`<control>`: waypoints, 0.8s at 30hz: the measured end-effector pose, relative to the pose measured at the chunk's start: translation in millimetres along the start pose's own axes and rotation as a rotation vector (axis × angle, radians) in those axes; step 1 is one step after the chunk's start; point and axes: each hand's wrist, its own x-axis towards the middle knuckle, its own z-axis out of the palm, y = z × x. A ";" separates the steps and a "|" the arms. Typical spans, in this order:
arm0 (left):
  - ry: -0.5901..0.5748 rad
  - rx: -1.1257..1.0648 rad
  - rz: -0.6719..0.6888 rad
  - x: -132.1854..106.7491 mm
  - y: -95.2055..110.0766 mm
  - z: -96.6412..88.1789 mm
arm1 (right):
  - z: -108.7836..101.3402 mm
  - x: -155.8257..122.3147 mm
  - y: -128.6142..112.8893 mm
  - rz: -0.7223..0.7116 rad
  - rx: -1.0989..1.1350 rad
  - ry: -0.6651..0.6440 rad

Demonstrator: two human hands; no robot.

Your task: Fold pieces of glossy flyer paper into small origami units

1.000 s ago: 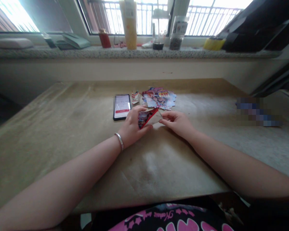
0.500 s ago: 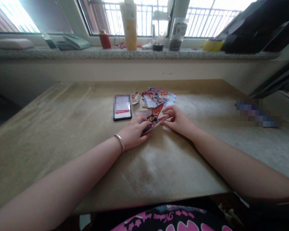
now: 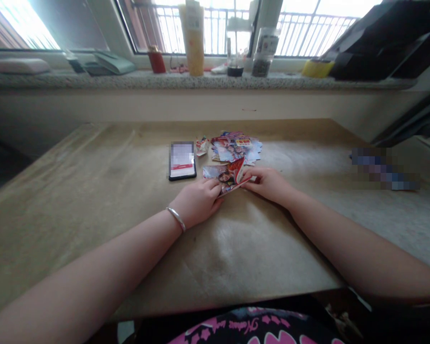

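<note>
A colourful printed leaflet [image 3: 225, 176] with a red edge lies between my hands, its right part bent upward in a fold. My left hand [image 3: 199, 201], with a silver bangle at the wrist, holds its near left side, fingers on top. At the right edge my right hand [image 3: 267, 185] pinches the paper; its fingertips are partly hidden by the fold. Just beyond is a fanned pile of similar printed sheets [image 3: 232, 150], one marked with a price. A small crumpled paper piece [image 3: 201, 147] sits left of the pile.
A phone [image 3: 182, 161] lies left of the leaflet on the table [image 3: 136, 258]. A blurred-out long item [image 3: 383, 169] rests at far right. On the stone windowsill [image 3: 129, 82] stand a tall yellow container [image 3: 193, 43], a red bottle [image 3: 156, 59] and a clear jar [image 3: 265, 52].
My right hand has dropped slightly, its fingers now closer together at the leaflet's right edge. My left hand has shifted a little toward me, and more of the leaflet shows.
</note>
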 end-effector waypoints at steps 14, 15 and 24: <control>0.082 -0.102 -0.316 2.0 -14.4 2.1 | -1.0 -3.9 -4.6 0.013 -0.160 0.086; 0.090 -0.147 -0.343 2.3 -14.1 2.5 | -1.4 -4.3 -6.7 0.001 -0.182 0.088; 0.256 -0.255 -0.173 2.3 -18.3 11.2 | -1.4 -11.5 -23.6 -0.179 -0.402 0.115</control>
